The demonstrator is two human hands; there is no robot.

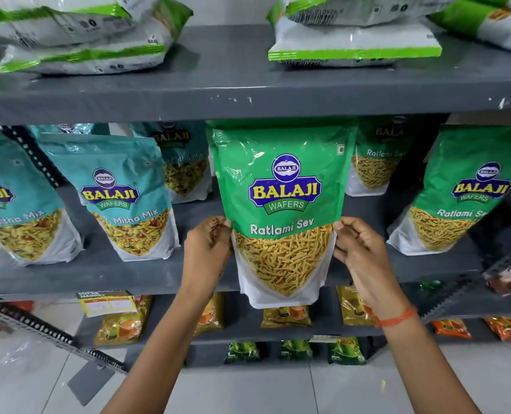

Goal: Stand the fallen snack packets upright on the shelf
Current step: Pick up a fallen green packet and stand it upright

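Both hands held one green Ratlami Sev packet [281, 210] upright in front of the grey middle shelf [104, 273]. Left hand [208, 249] pinched the pkt's left edge w/ fingertips, about where green print met the clear window; right hand [359, 249] pinched the right edge at the same height. An orange thread band [396, 319] sat on the right wrist. Pkt's white bottom hung past the shelf's front lip, so it looked lifted, not resting; can't tell for sure if any part touched the board. Its top reached the underside of the upper shelf [248, 94].

To the right, a 2nd Ratlami Sev packet [460, 192] stood on the same shelf, leaning a bit, and a 3rd one [377, 156] stood further back betw. the two. To the left, teal Mitha Mix packets [125, 198] stood upright near the front, another [182, 162] behind them.

On the upper shelf, white-and-green bags [353, 40] lay flat in stacks, left & right groups well apart. Below, yellow pouches [122, 321] and orange ones [450, 328] sat on a lower shelf, dark green small pkts [296, 351] lower still. White tiled floor [233, 389] underneath.
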